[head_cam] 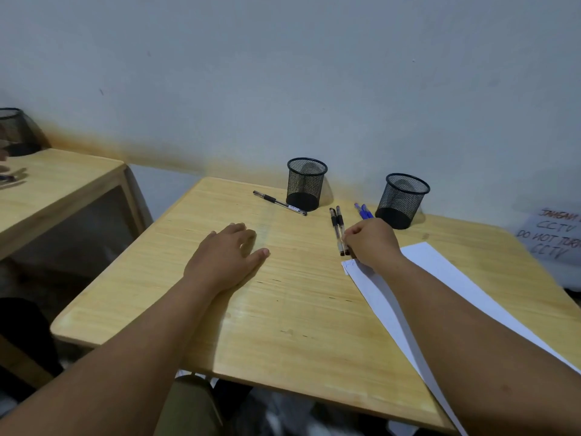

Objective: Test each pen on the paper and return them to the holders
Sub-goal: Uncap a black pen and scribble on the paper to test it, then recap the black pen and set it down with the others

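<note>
A light wooden table (283,309) stands against a pale wall (283,73). Two black mesh pen holders stand at its far edge: the left holder (306,184) near the middle, the right holder (402,201) further right. Both look empty from this angle.

A single black pen (279,203) lies on the tabletop just left of the left holder, its right end close to the holder's base. Between the two holders, a pair of black pens (337,228) lie side by side, pointing towards the near edge. Blue pens (363,211) lie just left of the right holder's base, partly hidden behind the right hand.

The left hand (224,258) rests flat, palm down, on bare wood left of centre, fingers spread and holding nothing. The right hand (372,243) is curled, its fingertips at the near ends of the paired black pens; whether it actually grips one of them cannot be told, as the knuckles hide the contact. Its wrist lies over the far corner of a white sheet of paper (440,284), which runs along the right side of the table to the near edge. Faint marks show at that far corner.

At far right a handwritten sign (553,237) leans by the wall. On the left stands a second wooden table (63,190) with another mesh holder (14,130).
</note>
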